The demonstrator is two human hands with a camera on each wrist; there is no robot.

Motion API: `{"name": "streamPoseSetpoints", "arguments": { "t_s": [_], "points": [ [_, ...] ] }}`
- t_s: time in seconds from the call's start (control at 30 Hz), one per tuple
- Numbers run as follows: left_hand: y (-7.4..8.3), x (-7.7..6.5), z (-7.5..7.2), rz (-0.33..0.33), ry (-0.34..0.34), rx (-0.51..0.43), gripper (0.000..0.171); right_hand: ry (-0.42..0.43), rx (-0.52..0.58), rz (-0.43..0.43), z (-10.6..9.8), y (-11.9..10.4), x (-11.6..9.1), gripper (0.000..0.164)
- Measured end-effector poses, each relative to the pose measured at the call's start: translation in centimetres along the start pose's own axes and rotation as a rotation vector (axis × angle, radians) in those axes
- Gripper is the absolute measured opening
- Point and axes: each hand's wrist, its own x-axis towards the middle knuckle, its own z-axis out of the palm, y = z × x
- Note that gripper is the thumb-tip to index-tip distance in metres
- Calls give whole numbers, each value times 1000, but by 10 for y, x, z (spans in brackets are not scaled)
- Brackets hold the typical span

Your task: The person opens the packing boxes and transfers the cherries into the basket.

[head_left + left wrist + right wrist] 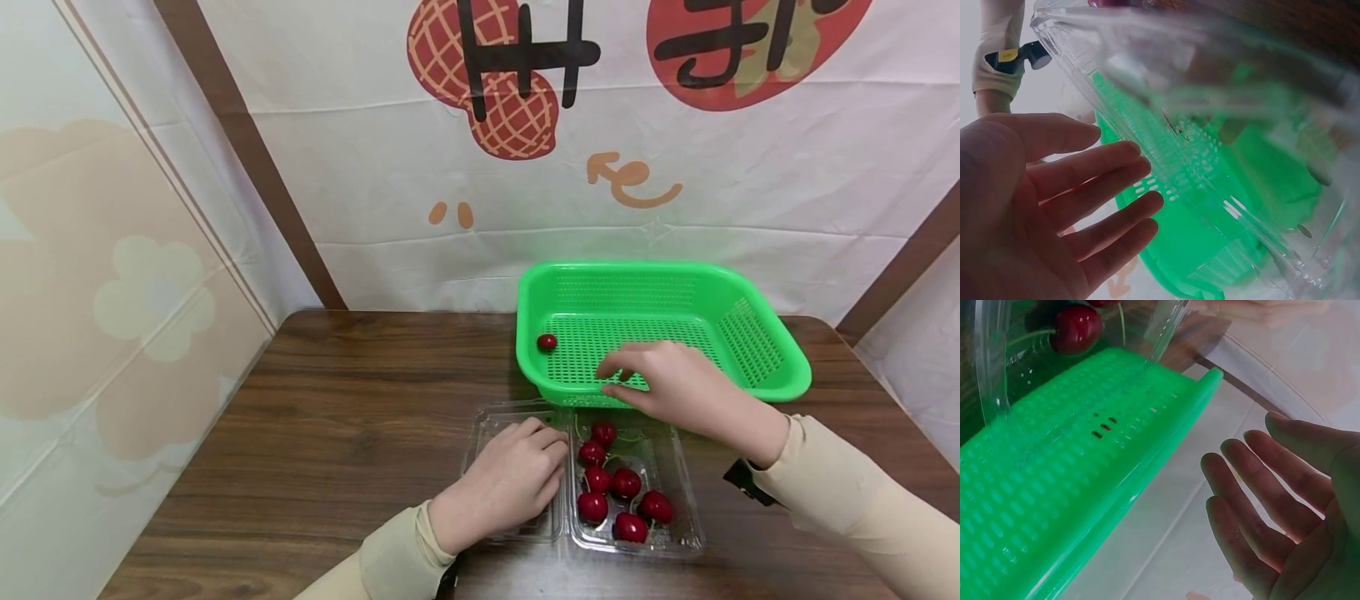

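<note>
Several dark red cherries with green stems lie in the right half of a clear plastic clamshell box. Over the box's lid half, at the left, is my left hand, its relaxed fingers right at the middle fold. The left wrist view shows that hand's fingertips beside the clear plastic. Above the front rim of a green basket hovers my right hand, fingers loosely bent with nothing between them. A single cherry sits inside the basket at its left end.
Basket and box stand close together on a dark wooden table, the basket behind. A white printed cloth hangs along the table's back edge, and another printed cloth hangs on the left.
</note>
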Motion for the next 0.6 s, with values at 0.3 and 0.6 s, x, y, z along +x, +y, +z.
{"name": "streamPoseSetpoints", "arguments": {
  "t_s": [0.3,0.6],
  "points": [
    [0,0,0,2,6,11,17,8,7,-13,4,-12,-12,11],
    [0,0,0,2,14,7,17,-24,41,-34,12,-20,-20,11]
  ]
}}
